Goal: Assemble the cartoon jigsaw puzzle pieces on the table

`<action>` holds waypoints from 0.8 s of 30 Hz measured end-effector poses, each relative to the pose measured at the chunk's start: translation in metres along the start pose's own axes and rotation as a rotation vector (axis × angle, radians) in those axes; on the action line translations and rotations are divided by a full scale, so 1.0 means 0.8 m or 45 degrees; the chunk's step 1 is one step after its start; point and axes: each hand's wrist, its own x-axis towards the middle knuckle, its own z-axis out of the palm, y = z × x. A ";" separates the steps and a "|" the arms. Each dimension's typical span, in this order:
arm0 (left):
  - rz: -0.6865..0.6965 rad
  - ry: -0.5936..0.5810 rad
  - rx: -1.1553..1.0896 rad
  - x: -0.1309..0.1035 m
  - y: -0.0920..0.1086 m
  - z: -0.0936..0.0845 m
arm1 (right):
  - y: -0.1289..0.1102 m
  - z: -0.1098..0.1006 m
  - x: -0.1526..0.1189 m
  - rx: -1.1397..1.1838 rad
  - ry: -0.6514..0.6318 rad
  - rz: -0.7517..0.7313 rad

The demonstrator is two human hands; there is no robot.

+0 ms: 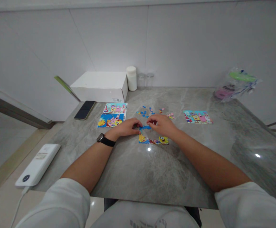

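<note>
A partly joined jigsaw (163,140) lies on the grey table, its bottom row and left side showing, with bare table inside. My left hand (128,127) rests at its left edge, thumb and fingers apart around the upper left corner. My right hand (161,124) is above the jigsaw's top edge, fingertips pinched beside blue pieces (145,127); whatever they hold is too small to make out. Behind the hands lie loose blue pieces (144,113) and a small pink-and-yellow group (170,115). A picture sheet (112,115) is on the left, and a finished-looking cartoon picture (198,117) on the right.
On the table (147,177), a white box (99,84), a white bottle (131,78) and two glass jars (149,81) stand at the back. A phone (85,110) and power bank (38,164) lie left. A bagged container (233,85) is back right.
</note>
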 end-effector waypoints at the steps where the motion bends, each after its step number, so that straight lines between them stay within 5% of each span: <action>1: -0.007 0.002 0.007 0.000 0.000 0.001 | 0.000 0.000 0.000 -0.004 0.000 -0.001; 10: -0.058 0.065 -0.121 0.000 0.008 0.002 | 0.007 0.002 0.001 0.041 0.107 0.026; 16: -0.258 0.380 -0.241 0.005 0.011 0.008 | 0.017 -0.005 0.006 0.134 0.383 0.102; 24: -0.318 0.483 -0.258 0.007 0.007 0.014 | 0.075 -0.070 0.008 0.256 0.830 0.197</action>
